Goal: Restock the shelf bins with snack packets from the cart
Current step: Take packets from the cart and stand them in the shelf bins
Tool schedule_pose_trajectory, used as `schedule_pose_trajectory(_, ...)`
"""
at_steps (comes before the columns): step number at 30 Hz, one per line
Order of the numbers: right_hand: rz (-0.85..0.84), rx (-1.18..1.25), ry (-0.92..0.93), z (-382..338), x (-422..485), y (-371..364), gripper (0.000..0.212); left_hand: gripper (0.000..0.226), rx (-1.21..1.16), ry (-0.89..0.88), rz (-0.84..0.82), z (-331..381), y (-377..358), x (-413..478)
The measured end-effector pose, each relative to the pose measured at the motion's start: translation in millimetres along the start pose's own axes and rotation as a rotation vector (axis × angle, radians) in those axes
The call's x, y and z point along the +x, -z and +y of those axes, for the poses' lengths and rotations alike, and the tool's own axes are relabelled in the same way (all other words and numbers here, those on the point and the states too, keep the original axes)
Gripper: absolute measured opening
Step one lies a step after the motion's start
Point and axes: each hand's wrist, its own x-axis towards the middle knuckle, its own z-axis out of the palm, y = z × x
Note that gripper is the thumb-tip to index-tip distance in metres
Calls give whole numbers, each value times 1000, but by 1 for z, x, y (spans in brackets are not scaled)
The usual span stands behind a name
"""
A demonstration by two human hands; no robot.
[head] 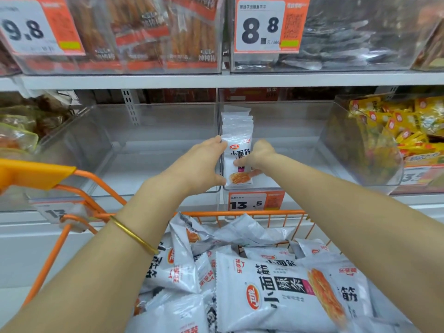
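Note:
A row of white snack packets (238, 150) stands upright at the left side of a clear shelf bin (300, 145) on the middle shelf. My left hand (204, 164) grips the row's left side, thumb low at the front packet. My right hand (258, 156) presses the right side of the same packets. Below my arms, the orange wire cart (264, 213) holds several identical white packets (271, 299) lying loose in a heap.
A second clear bin (134, 150) stands left of the first. Yellow snack packs (396, 131) fill the bin at right. A 13.5 price tag (254, 203) hangs under the bin. The upper shelf (216, 80) carries more stocked bins. The cart's orange handle (31, 174) juts at left.

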Motion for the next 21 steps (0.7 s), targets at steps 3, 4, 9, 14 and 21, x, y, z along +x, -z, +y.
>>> schedule_pose_trajectory(3,-4,-59,5,0,-8,8,37,82,-5,13,-2,-1,-1,1)
schedule_pose_trajectory(4,2,-80,17,-2,-13,12,39,82,-13,22,-5,-2,-1,1)
schedule_pose_trajectory(9,-12,-231,331,-15,-67,48,15,80,-42,40,-33,-3,-1,1)
schedule_pose_trajectory(14,-466,-437,466,-2,-139,56,23,71,-50,41,-39,-3,5,1)
schedule_pose_trajectory(21,-239,-565,639,17,-137,44,24,30,-216,-11,28,15,30,0)
